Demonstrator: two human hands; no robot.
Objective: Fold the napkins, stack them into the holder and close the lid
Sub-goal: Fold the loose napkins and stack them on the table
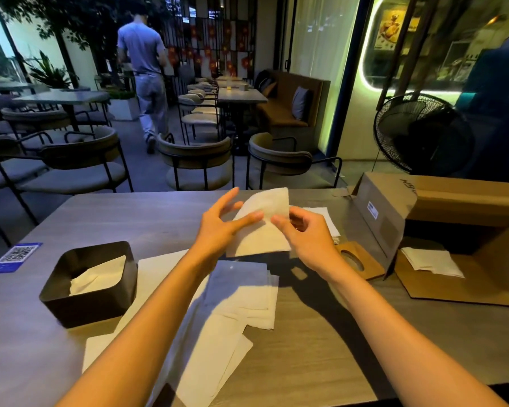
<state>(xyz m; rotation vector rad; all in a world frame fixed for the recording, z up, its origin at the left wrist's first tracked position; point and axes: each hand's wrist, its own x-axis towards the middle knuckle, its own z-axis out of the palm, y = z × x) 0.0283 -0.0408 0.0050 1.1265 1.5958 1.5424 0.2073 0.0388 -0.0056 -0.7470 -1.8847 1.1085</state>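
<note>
A white napkin [265,221] is lifted above the table's middle, its upper part standing up. My right hand [301,233] pinches its right edge between thumb and fingers. My left hand [222,227] touches its left side with spread, straight fingers. Several unfolded napkins [241,292] lie spread on the table beneath my forearms. The black napkin holder [88,284] stands at the left, open on top, with folded napkins [97,277] inside. A brown lid with an oval hole [356,259] lies flat to the right of my right hand.
An opened cardboard box [441,207] lies at the right, with more napkins [432,261] on its flap. A blue QR card [15,257] lies at the table's left edge. Chairs [197,160] stand beyond the far edge; a person [147,69] walks away; a floor fan [420,133] stands at the right.
</note>
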